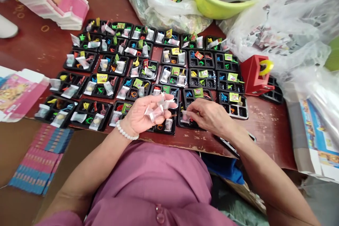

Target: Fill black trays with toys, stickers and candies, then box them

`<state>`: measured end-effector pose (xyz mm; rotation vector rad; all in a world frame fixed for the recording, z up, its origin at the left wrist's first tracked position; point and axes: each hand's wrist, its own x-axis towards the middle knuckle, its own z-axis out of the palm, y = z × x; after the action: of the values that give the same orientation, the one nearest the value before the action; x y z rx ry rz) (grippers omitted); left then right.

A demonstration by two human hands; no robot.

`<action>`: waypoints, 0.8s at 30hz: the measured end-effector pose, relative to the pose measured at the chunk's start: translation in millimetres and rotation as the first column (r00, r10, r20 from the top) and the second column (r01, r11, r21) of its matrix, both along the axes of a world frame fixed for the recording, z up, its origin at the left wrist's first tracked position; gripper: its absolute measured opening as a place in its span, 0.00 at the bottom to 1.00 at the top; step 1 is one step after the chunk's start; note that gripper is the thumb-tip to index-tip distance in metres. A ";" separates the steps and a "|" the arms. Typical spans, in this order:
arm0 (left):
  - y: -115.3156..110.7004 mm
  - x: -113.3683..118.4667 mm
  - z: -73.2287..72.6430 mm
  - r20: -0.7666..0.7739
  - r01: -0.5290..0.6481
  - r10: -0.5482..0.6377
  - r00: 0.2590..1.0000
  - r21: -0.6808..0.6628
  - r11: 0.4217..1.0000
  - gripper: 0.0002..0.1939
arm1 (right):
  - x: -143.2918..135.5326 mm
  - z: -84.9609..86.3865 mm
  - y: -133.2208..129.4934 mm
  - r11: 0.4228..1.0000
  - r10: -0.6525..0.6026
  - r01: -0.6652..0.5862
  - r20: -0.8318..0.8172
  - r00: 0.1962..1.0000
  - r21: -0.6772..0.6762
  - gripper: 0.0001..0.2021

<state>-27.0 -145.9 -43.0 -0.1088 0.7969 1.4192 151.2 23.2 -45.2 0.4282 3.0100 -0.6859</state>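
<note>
My left hand [144, 114], with a white bead bracelet [126, 132], is palm up and holds several small clear-wrapped packets [156, 113] on its fingers. To its right, my right hand [209, 114] reaches palm down over a black compartment tray [181, 124], its thumb and fingertips pinched at a wrapped packet [185, 116] in that tray. Rows of similar black trays hold small coloured plastic pieces, wrapped packets and bright sachets. One tray [242, 111] right of my right hand has a green-yellow sachet [234, 97] but no clear-wrapped packet.
A red tape dispenser [255, 76] stands right of the trays. Behind are a yellow-green basin [212, 9] and plastic bags [148, 3] of sachets and packets. Pink cartons [71, 7] lie at the back left, an open pink box [21, 93] at the left edge.
</note>
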 end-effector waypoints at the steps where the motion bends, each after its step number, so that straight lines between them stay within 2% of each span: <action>1: 0.3 2.2 -0.1 -0.018 -0.001 0.001 1.000 -0.001 1.000 0.14 | 0.2 -1.4 -0.9 1.000 -0.006 0.006 -0.035 0.999 -0.008 0.04; 5: 5.8 12.5 -2.6 -0.083 0.033 -0.033 0.996 0.004 0.999 0.19 | -0.1 4.7 -0.5 0.989 -0.103 0.071 -0.256 0.961 -0.133 0.07; 7: 10.2 19.4 -4.4 -0.110 0.064 -0.061 0.992 0.025 0.998 0.17 | -2.6 9.3 -3.1 0.976 -0.113 0.046 -0.318 0.941 -0.213 0.10; 11: 17.8 33.1 -5.8 -0.208 0.089 -0.070 0.976 0.083 0.993 0.14 | -8.9 10.8 -15.1 0.951 -0.079 -0.039 -0.363 0.928 -0.307 0.08; 14: 20.7 36.4 -5.5 -0.228 0.111 -0.085 0.970 0.105 0.988 0.14 | -10.1 11.6 -17.8 0.941 -0.129 -0.007 -0.378 0.917 -0.338 0.06; 16: 20.8 34.0 -4.9 -0.222 0.102 -0.077 0.972 0.106 0.989 0.14 | -9.1 14.6 -10.7 0.932 -0.176 0.032 -0.376 0.910 -0.360 0.07; 18: 19.3 29.0 -4.0 -0.238 0.055 -0.034 0.971 0.083 0.995 0.13 | -7.8 17.6 3.7 0.929 -0.249 0.113 -0.366 0.897 -0.353 0.07; 21: 14.7 20.9 -2.5 -0.287 -0.022 0.029 0.957 0.029 0.999 0.12 | -7.1 15.9 29.5 0.932 -0.337 0.254 -0.368 0.866 -0.257 0.07; 24: 9.5 15.7 -2.1 -0.309 -0.032 0.031 0.951 0.001 0.999 0.13 | -8.9 5.5 44.7 0.946 -0.315 0.271 -0.302 0.900 -0.179 0.08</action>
<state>-11.2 -136.3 -45.1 0.1019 1.0589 1.4853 142.2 67.9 -39.7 0.8565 3.2059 -1.0719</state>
